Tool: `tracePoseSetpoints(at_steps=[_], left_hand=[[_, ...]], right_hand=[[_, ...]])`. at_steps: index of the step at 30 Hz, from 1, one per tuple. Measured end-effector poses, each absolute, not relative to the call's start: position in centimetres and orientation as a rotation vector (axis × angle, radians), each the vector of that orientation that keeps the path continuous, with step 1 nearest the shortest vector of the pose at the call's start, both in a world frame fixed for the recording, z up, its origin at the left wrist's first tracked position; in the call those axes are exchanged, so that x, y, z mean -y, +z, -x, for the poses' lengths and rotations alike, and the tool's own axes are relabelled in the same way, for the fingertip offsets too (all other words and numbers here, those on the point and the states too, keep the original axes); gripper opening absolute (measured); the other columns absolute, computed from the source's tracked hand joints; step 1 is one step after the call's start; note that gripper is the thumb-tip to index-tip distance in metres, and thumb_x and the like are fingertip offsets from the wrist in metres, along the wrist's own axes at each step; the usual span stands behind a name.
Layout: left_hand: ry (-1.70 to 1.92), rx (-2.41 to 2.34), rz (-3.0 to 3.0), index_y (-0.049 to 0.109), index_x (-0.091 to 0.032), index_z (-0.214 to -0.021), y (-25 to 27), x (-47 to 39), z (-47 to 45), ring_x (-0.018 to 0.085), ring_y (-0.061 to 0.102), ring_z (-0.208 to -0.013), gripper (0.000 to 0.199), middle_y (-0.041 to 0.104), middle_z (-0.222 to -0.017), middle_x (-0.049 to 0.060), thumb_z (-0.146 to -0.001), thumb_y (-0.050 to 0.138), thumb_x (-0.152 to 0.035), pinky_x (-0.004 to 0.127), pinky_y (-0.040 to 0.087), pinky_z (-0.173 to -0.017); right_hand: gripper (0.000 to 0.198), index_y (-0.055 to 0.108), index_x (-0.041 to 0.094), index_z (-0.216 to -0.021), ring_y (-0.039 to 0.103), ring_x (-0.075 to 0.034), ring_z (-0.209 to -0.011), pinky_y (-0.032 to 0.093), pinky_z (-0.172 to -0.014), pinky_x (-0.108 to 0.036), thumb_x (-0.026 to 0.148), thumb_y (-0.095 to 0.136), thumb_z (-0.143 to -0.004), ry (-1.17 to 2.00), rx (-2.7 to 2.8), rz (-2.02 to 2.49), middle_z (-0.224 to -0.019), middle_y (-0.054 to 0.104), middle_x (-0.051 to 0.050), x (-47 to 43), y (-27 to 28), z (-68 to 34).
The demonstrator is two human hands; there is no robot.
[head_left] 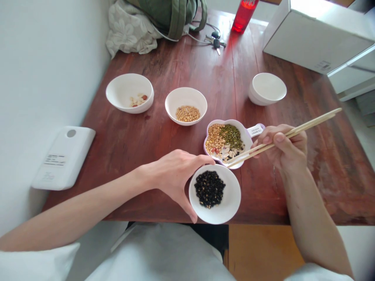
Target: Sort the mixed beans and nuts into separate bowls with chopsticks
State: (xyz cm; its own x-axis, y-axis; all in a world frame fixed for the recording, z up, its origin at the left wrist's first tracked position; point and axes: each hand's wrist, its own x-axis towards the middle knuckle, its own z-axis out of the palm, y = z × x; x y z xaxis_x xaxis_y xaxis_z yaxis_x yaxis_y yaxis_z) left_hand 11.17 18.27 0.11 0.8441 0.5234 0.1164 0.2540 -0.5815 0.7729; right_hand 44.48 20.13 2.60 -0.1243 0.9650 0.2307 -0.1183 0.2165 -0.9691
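My left hand point(178, 175) curls its thumb and fingers around the left side of a white bowl point(231, 199) near the table's front edge. Black beans point(209, 189) lie in that bowl. In my right hand point(288, 150) is a pair of chopsticks point(299, 132), their tips over the near rim of a purple-edged dish point(248, 141) with a short handle. The dish holds yellow soybeans point(215, 136), green mung beans point(233, 135), pale seeds, a few reddish peanuts and some black beans. Whether anything sits between the chopstick tips I cannot tell.
Farther back stand a bowl with a few nuts point(114, 91), a bowl of soybeans point(187, 95) and another white bowl point(265, 95). A white power bank point(64, 158) lies left. Behind are a green bag point(164, 15), keys point(216, 42), a red bottle point(243, 17) and a white box point(310, 43).
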Motion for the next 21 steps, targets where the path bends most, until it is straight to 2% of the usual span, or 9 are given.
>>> tracePoseSetpoints(at_steps=[5, 11, 21], left_hand=[[0.429, -0.559, -2.223, 0.052, -0.025, -0.145, 0.1, -18.3, -11.2, 0.035, 0.083, -0.094, 0.128, 0.084, -0.121, 0.009, -0.044, 0.094, -0.092, 0.040, 0.056, -0.095], [0.426, -0.559, -2.233, 0.052, -0.025, -0.145, 0.1, -18.3, -11.2, 0.035, 0.083, -0.094, 0.128, 0.084, -0.119, 0.009, -0.044, 0.095, -0.090, 0.039, 0.056, -0.094], [0.435, -0.559, -2.241, 0.050, -0.025, -0.146, 0.0, -18.2, -11.1, 0.034, 0.083, -0.094, 0.128, 0.083, -0.121, 0.009, -0.046, 0.094, -0.091, 0.039, 0.056, -0.095]], right_hand=[[0.017, 0.087, 0.024, -0.085, 0.078, -0.024, -0.061, 0.070, -0.055, -0.035, 0.039, 0.087, -0.094, 1.086, 1.419, 1.071, -0.077, 0.081, -0.007, -20.6, 2.1, -44.9], [0.023, 0.087, 0.027, -0.084, 0.077, -0.022, -0.057, 0.069, -0.052, -0.035, 0.046, 0.084, -0.097, 1.035, 1.528, 1.074, -0.074, 0.082, -0.003, -20.7, 2.1, -44.3], [0.017, 0.087, 0.027, -0.088, 0.081, -0.024, -0.066, 0.068, -0.056, -0.036, 0.039, 0.082, -0.099, 1.013, 1.547, 1.086, -0.079, 0.083, -0.005, -20.8, 1.4, -44.9]])
